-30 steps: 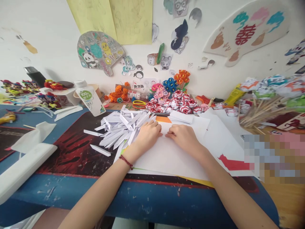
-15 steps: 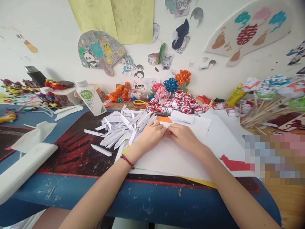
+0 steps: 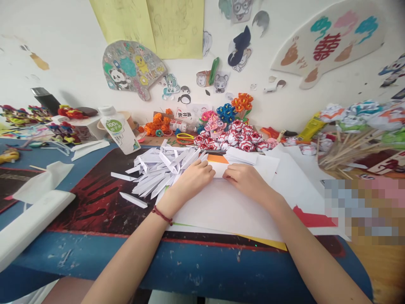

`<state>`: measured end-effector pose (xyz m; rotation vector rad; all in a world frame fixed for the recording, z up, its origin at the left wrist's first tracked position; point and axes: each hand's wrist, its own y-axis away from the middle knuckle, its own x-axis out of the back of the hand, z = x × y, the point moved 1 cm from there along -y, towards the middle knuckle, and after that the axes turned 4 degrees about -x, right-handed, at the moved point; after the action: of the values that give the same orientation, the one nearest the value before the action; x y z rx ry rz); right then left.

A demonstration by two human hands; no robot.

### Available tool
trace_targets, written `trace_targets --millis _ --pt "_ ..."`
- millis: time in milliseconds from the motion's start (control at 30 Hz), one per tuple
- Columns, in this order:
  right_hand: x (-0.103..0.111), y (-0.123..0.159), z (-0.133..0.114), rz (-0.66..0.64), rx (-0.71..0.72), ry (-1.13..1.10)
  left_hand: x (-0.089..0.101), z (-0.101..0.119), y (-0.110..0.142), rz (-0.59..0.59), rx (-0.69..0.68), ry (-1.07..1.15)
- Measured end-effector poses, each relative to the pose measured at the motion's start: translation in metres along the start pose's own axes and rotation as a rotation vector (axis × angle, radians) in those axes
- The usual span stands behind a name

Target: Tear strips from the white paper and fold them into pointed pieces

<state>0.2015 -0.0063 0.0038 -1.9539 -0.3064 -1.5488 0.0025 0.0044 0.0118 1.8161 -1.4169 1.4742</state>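
Grips a narrow white paper piece point(image 3: 219, 170) at its left end in the left hand point(image 3: 196, 176) and at its right end in the right hand point(image 3: 244, 178), with the fingers of both curled closed. Spans the gap between both hands with this piece, above large white sheets point(image 3: 218, 209) at the middle of the worktop point(image 3: 190, 258). Cannot tell the exact fingertip contact, hidden under the knuckles.

Locates directly beyond the hands an orange sheet point(image 3: 217, 158), partly covered, and to its right a stack of small white sheets point(image 3: 243, 155). Places left of the left hand a heap of folded white strips point(image 3: 155, 171) on the dark red mat point(image 3: 101, 198). Includes two loose strips nearer the left side of the mat, apart from each other.

Shows a yellow sheet point(image 3: 267, 242) protruding from under the large white sheets toward the near edge, and a red paper piece point(image 3: 313, 218) beside the right forearm. Stands a white bottle point(image 3: 118, 131), tilted in view, beyond the heap. Groups red-and-white flowers point(image 3: 243, 139) along the far edge, wooden sticks point(image 3: 341, 154) toward the far right corner, and a long white object point(image 3: 34, 226) at the left edge.
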Motion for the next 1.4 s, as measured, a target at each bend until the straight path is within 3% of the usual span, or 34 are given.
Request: trace_targets --millis 733,1200,1400 --pt "0.004 0.001 -0.003 -0.034 -0.043 -0.008 0.002 0.003 -0.005 -0.122 -0.012 -0.012" --pt "0.006 0.003 -0.004 -0.056 0.002 0.045 0.008 -0.004 0.003 -0.116 0.009 0.123" --pt "0.005 0.002 -0.004 -0.076 -0.041 0.0 0.01 0.001 0.003 -0.128 -0.017 0.091"
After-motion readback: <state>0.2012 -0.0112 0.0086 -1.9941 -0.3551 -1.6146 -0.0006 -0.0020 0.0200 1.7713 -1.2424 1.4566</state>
